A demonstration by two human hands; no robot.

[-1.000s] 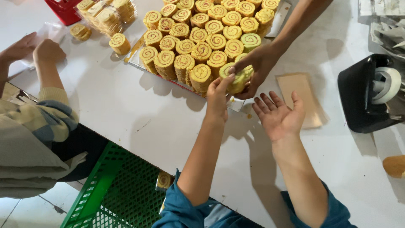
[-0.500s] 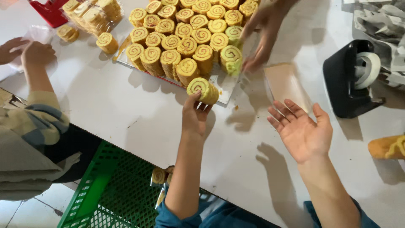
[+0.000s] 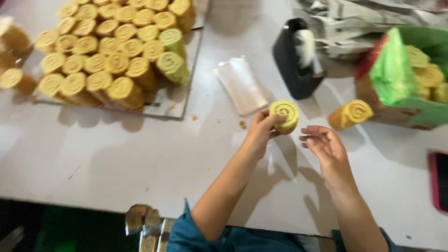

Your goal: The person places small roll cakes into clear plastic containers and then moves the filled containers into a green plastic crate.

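Note:
My left hand grips a yellow spiral roll cake and holds it up over the white table. My right hand hovers just to the right of the cake, fingers loosely curled and holding nothing. A metal tray at the upper left carries several rows of upright roll cakes. A stack of clear plastic wrappers lies on the table just beyond my hands.
A black tape dispenser stands behind the wrappers. A single roll cake lies next to a red box with a green bag holding more rolls. A red-edged dark object sits at the right edge. Wrapped rolls lie below the table edge.
My left hand has carried one roll cake from the tray to the right, in front of me. The view has swung right, and the other people's hands are out of view.

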